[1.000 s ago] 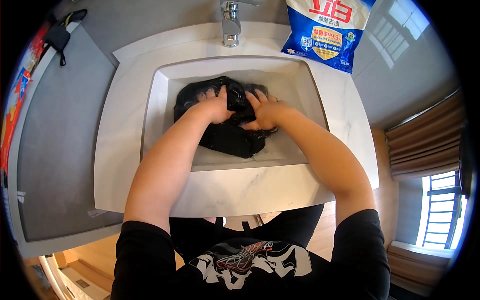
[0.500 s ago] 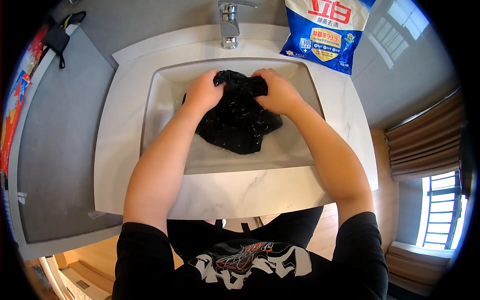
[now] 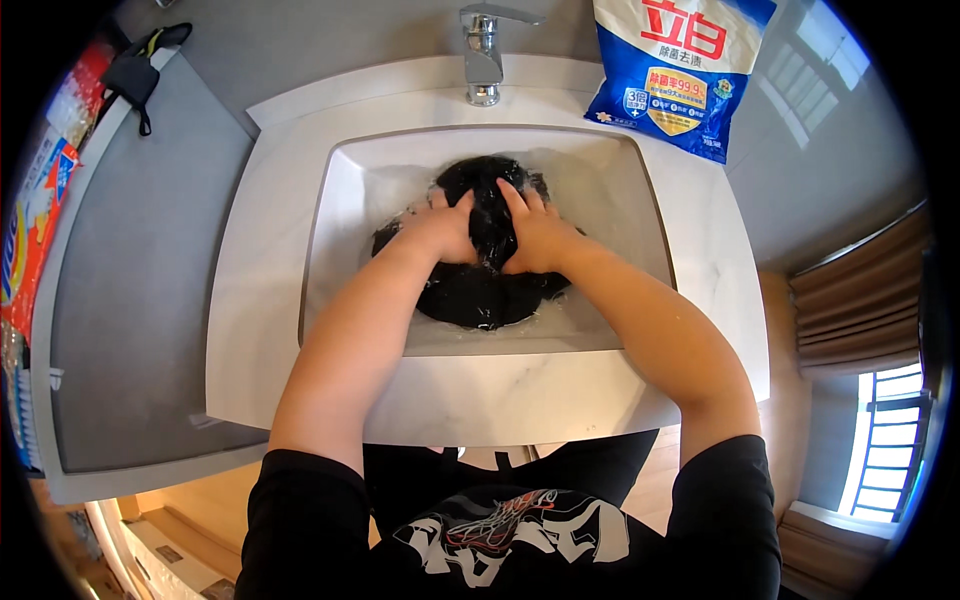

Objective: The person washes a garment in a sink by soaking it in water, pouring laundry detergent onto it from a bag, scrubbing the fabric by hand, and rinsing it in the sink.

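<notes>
A soaked black cloth [image 3: 480, 300], perhaps a garment, lies bunched in the water of a rectangular washbasin [image 3: 340, 190]. My left hand [image 3: 440, 230] presses down on its left side, fingers stretched out and apart, the outer ones partly under water. On the right side my right hand [image 3: 537, 235] pushes into the cloth the same way, with its fingers spread and pointing toward the far rim. Between the two hands a ridge of wet cloth stands up. What lies beneath the cloth is hidden.
A chrome tap [image 3: 482, 65] rises behind the basin. At the back right of the pale marbled counter [image 3: 480, 395] stands a blue and white detergent bag [image 3: 680, 75]. To the left is a grey panel [image 3: 150, 280], with a black strapped item [image 3: 132, 80] hung over its top.
Both hands have come nearer and closer together, letting go of the gathered cloth and pressing it down flat-handed. The cloth sits lower and wider in the water. The whole view has shifted slightly.
</notes>
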Demonstrator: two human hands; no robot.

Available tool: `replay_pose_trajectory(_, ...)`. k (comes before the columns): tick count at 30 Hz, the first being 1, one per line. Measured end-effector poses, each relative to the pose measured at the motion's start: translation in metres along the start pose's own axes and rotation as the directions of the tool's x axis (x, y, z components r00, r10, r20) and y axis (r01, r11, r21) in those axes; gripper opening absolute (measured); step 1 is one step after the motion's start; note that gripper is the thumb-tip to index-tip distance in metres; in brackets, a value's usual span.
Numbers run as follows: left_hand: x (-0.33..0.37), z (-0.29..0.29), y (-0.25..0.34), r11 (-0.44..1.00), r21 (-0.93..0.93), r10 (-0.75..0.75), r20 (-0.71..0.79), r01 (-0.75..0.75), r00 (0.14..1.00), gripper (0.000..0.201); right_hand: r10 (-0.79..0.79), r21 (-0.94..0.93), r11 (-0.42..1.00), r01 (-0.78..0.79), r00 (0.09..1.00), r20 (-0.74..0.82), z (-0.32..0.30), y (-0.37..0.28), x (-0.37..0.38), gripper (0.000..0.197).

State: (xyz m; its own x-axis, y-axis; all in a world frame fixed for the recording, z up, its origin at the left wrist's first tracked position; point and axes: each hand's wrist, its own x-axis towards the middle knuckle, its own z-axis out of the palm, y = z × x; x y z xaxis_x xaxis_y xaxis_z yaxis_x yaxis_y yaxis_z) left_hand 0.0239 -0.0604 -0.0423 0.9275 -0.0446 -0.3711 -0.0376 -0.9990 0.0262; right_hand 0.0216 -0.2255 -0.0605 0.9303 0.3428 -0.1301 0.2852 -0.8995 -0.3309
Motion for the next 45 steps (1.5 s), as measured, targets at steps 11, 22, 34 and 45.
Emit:
replay_pose_trajectory(11, -0.002, -0.029, -0.010, 0.906, -0.331, 0.128, -0.380, -0.263, 0.916, 0.029, -0.155, 0.176, 0.964, 0.198, 0.961, -0.229, -0.061, 0.011, -0.005, 0.042)
replay_pose_trajectory(22, -0.049, -0.018, -0.040, 0.832, 0.275, 0.531, -0.137, -0.483, 0.836, 0.123, -0.364, -0.265, 0.882, 0.389, 0.921, 0.139, -0.050, 0.009, -0.048, 0.099)
replay_pose_trajectory(34, 0.039, 0.026, -0.010, 0.892, 0.255, 0.380, 0.023, -0.373, 0.925, 0.094, -0.050, -0.371, 0.919, 0.133, 0.973, 0.224, 0.005, 0.002, 0.031, 0.075)
replay_pose_trajectory(45, 0.028, 0.006, -0.046, 0.609, -0.349, 0.494, -0.536, -0.712, 0.685, 0.068, -0.359, -0.398, 0.854, 0.336, 0.933, 0.018, -0.031, 0.022, 0.022, 0.064)
